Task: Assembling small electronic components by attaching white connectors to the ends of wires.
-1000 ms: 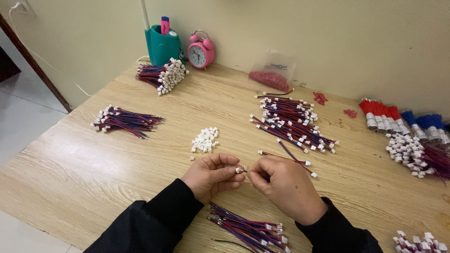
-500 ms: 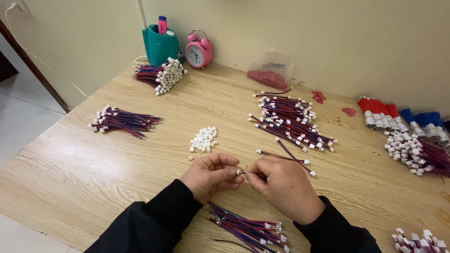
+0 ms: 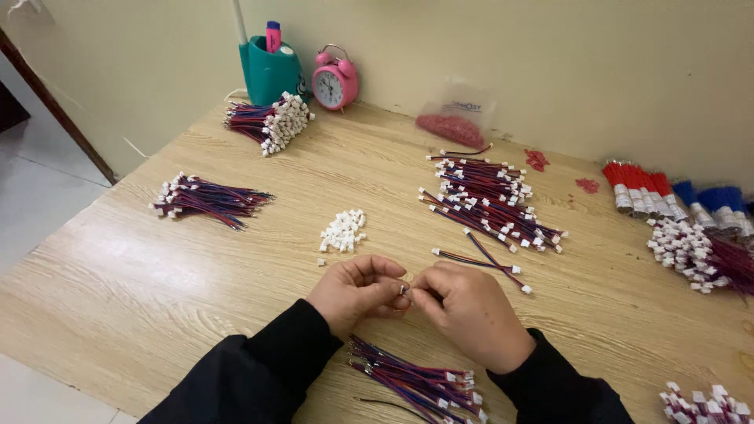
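Near the front edge of the bench (image 3: 157,267), mid-width. Left hand (image 3: 355,292) curled, thumb and forefinger nearly shut, pinching a tiny white connector (image 3: 402,290): featherweight, hard plastic, smooth, easily dropped; best gripped by its flat sides. Right hand (image 3: 470,310) closed fingertip to fingertip against the same spot, probably pinching a thin wire end, though hidden by the fingers; limp and light by the look of the loose wires (image 3: 481,261) just beyond. Heap of white connectors (image 3: 343,231) beyond the left hand.

Both hands, left (image 3: 357,292) and right (image 3: 471,314), meet fingertip to fingertip, pinching.
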